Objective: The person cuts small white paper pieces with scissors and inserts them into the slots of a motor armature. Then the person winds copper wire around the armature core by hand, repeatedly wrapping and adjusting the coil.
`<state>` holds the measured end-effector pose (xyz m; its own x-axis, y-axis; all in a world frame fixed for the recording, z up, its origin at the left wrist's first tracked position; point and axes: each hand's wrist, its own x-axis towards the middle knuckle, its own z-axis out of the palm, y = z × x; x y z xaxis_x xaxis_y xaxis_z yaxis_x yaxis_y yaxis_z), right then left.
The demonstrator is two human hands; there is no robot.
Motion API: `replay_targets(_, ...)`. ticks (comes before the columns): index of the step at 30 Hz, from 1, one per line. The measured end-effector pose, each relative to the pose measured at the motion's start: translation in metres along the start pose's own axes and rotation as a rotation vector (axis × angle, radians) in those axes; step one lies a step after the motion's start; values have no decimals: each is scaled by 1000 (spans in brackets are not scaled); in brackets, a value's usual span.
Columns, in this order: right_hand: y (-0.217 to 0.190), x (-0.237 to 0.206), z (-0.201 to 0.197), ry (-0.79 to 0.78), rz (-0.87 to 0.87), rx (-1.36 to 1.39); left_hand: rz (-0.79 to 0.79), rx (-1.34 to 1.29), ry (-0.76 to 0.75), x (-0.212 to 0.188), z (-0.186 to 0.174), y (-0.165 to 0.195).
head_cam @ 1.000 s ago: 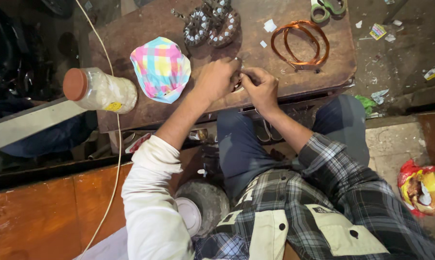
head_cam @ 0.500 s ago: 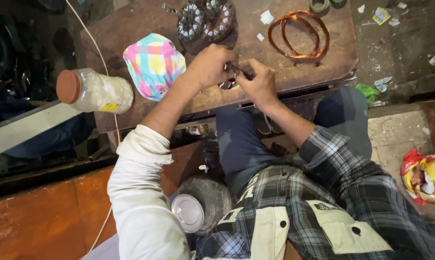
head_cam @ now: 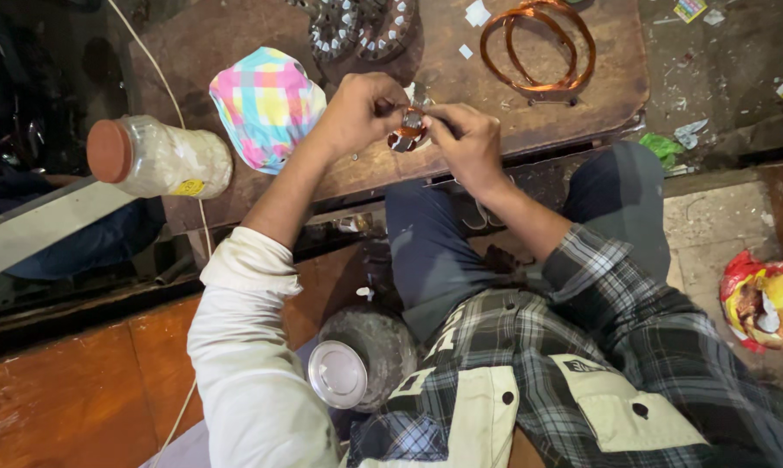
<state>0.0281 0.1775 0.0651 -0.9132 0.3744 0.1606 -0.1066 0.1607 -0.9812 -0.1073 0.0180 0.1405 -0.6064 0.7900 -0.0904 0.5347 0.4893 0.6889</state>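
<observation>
Nearest the camera, at about 7 o'clock, a dull metal pot (head_cam: 370, 355) lies against the person's lap with its shiny lid turned up. Farther out, just above centre, both hands meet over the near edge of the brown worktop (head_cam: 235, 39). The left hand (head_cam: 357, 113) is curled, its fingertips pinching a small copper-wound part (head_cam: 409, 132) from the 9 o'clock side. The right hand (head_cam: 469, 143) is closed on the same piece from the 3 o'clock side, thumb and forefinger pressed to it. The part sits between the two hands, raised slightly off the worktop as far as can be told.

The step in hand looks like fine work on the winding, perhaps wrapping or dressing it. What follows calls for a steady left-hand pinch while the right works.

At 10 o'clock lies a checked pastel cloth (head_cam: 266, 100), with a plastic jar (head_cam: 157, 158) on its side farther left. At 12 o'clock sit toothed metal rings (head_cam: 361, 26), and at 1 o'clock, loops of copper wire (head_cam: 539, 43).
</observation>
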Motion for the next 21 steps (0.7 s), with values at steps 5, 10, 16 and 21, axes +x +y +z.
replay_targets(5, -4, 4, 4, 47, -92, -62, 325, 158, 59, -3, 7, -9)
replay_targets(10, -2, 10, 5, 28, -87, -143, 295, 329, 17, -2, 10, -10)
replay_targets(16, 3, 10, 8, 33, -120, -151, 211, 623, -54, -6, 29, -2)
replay_targets(21, 5, 11, 11, 38, -136, -220, 76, 406, -104, -1, 6, -22)
